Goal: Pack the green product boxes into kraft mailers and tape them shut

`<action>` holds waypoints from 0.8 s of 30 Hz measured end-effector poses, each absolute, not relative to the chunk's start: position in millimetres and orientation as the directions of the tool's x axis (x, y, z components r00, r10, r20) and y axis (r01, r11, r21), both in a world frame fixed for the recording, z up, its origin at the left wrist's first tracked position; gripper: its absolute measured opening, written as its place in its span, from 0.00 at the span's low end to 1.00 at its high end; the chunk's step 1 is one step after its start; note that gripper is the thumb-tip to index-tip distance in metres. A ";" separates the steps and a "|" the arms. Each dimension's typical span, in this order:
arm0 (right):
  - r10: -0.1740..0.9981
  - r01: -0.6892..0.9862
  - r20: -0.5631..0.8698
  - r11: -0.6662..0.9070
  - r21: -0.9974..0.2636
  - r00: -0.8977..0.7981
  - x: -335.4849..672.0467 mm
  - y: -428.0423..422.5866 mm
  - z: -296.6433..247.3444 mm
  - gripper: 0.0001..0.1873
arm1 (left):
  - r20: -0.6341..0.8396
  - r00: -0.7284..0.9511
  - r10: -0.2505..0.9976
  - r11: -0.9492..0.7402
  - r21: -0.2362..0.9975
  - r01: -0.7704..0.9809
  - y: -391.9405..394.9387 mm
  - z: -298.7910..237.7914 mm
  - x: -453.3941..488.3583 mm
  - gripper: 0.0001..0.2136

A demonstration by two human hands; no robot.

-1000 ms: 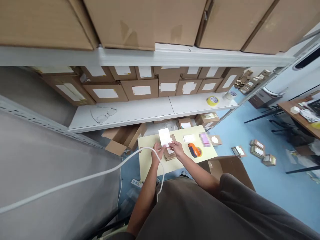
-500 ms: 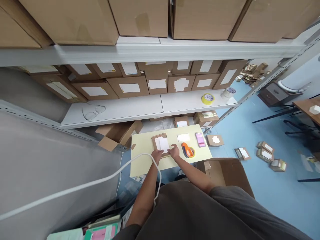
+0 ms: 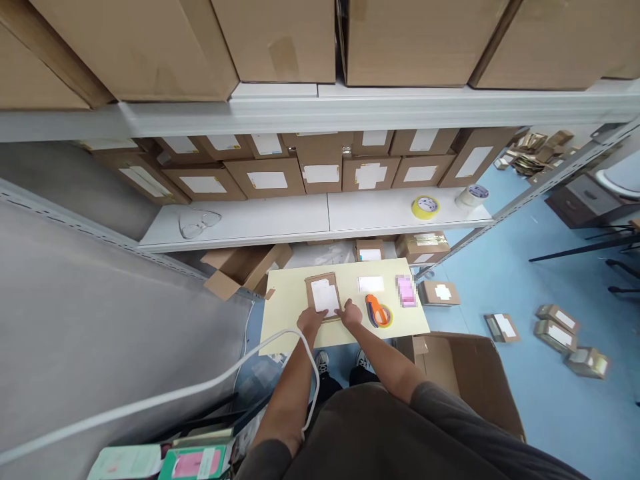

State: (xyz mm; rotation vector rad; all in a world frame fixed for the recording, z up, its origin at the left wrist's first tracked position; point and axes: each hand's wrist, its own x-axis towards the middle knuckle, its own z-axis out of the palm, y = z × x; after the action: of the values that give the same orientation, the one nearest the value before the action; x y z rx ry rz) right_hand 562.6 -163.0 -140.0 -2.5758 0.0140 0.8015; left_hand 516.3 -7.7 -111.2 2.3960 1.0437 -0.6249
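Observation:
A small flat cardboard box (image 3: pixel 336 281) lies on the pale yellow tabletop (image 3: pixel 287 285) in front of me. A white label (image 3: pixel 325 296) rests on its upper face. My left hand (image 3: pixel 312 319) is at the label's lower left corner, thumb on the paper, fingers closed. My right hand (image 3: pixel 351 313) pinches the lower right corner, close to the box edge. To the right of that hand lies an orange tape dispenser (image 3: pixel 375 311) with a yellow tape roll (image 3: pixel 385 316). White paper slips (image 3: pixel 371 284) and a pink stack, blurred out (image 3: pixel 407 291), sit farther right.
Shelves with labelled cartons (image 3: pixel 267 177) stand ahead; glasses (image 3: pixel 200 224) and tape rolls (image 3: pixel 425 207) lie on one shelf. A white cable (image 3: pixel 200 379) crosses over my left forearm. An open carton (image 3: pixel 475 373) stands at right, another (image 3: pixel 245 267) behind the table's left end.
The upper white sheet has shifted left over the paper on the box, so the two now look like one. Both hands stay at its lower corners. The view has tilted slightly.

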 end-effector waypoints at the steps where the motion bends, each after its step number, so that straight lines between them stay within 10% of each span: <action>1: 0.149 -0.081 -0.506 -0.910 -0.406 0.850 561.0 -161.8 -138.2 0.20 | -0.553 0.648 0.524 -0.664 0.211 0.717 -5.4 -110.4 517.7 0.22; 8: 0.451 0.308 -0.303 -0.855 -0.417 0.840 525.7 -159.4 -151.3 0.33 | -0.279 0.953 0.118 -0.846 0.474 0.243 -4.8 -132.3 534.0 0.27; 24: 0.466 0.308 -0.249 -0.820 -0.483 0.849 560.4 -125.8 -156.8 0.35 | -0.379 0.925 -0.025 -0.781 0.585 0.219 34.2 -180.1 532.8 0.36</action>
State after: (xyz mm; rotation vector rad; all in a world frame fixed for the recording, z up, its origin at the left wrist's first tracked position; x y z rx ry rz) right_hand 560.4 -125.8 -156.8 -2.5931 -0.5717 0.5009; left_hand 532.8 34.2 -180.1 2.4231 0.1371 -0.4876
